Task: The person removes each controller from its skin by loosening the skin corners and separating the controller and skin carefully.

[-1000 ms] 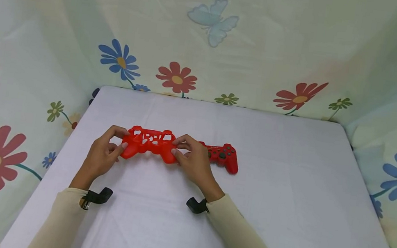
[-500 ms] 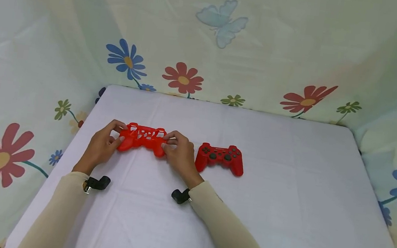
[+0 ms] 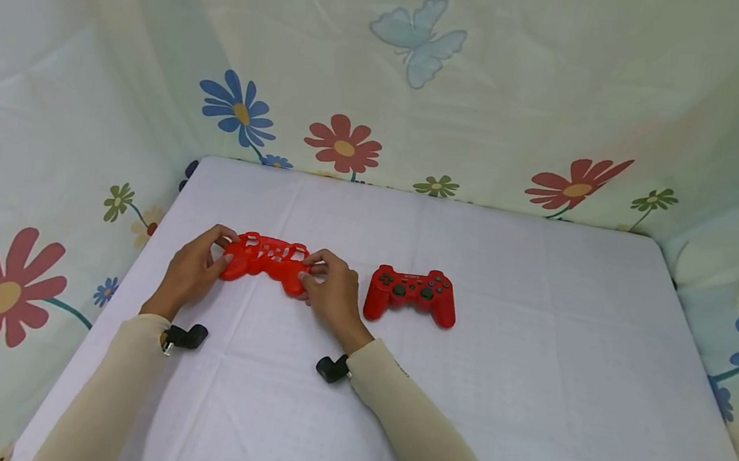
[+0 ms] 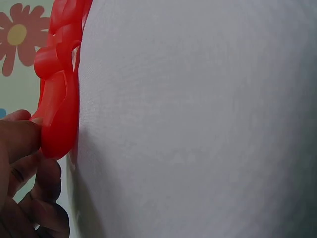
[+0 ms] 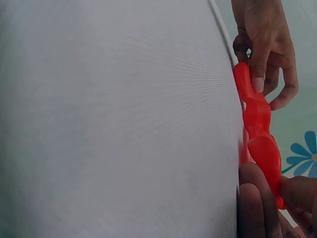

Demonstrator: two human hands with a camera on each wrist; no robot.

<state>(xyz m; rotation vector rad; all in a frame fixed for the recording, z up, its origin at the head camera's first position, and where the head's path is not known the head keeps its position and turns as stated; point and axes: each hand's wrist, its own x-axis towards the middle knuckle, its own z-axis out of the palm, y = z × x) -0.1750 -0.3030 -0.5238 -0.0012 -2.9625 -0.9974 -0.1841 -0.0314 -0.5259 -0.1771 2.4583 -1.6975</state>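
Observation:
A bright red silicone controller cover [image 3: 267, 259] with cut-out holes is stretched between both hands, low over the left part of the white table. My left hand [image 3: 192, 268] pinches its left grip between thumb and fingers; the left wrist view shows the thumb on the red cover [image 4: 60, 111]. At the other end, my right hand [image 3: 334, 292] pinches the right grip, and the right wrist view has the cover [image 5: 258, 119] running between the two hands. Just right of the right hand lies a darker red game controller [image 3: 412, 294], sticks and buttons facing up.
The table [image 3: 532, 373] has a white cloth over it. A flower-printed curtain [image 3: 484, 83] hangs along its back and both sides. A black wrist camera [image 3: 332, 368] sits at the right cuff, another black camera [image 3: 188, 336] at the left.
Both hands and the cover have moved slightly left and lower, away from the controller, which now shows whole. In the last half second the cover's right end tilts down a little. The head view has shifted.

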